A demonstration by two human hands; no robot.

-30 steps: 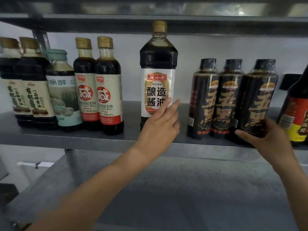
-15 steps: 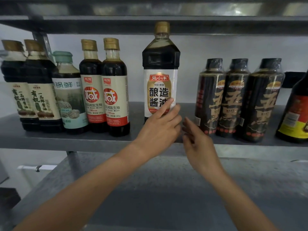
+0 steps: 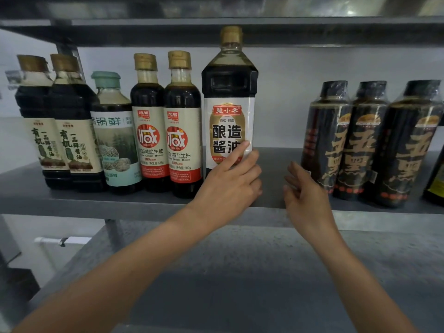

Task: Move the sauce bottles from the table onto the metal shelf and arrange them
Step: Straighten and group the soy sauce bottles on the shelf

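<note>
A tall soy sauce bottle (image 3: 229, 92) with a gold cap and white label stands on the metal shelf (image 3: 96, 200), close against two red-labelled bottles (image 3: 183, 145). My left hand (image 3: 228, 186) grips its lower right side, index finger across the label. My right hand (image 3: 305, 195) hovers open, fingers apart, over the bare gap to the right of the tall bottle. It is just left of three black shrink-wrapped bottles (image 3: 365, 140) and holds nothing.
Further left on the shelf stand a green-capped bottle (image 3: 115, 145) and two dark bottles with beige labels (image 3: 60, 140). A yellow-labelled bottle (image 3: 436, 183) shows at the right edge. An upper shelf (image 3: 216, 30) hangs just over the tall bottle's cap. A grey surface (image 3: 240, 272) lies below.
The tall bottle has slid left with my left hand until it stands beside the red-labelled bottles. My right hand left the black bottles and came to the gap.
</note>
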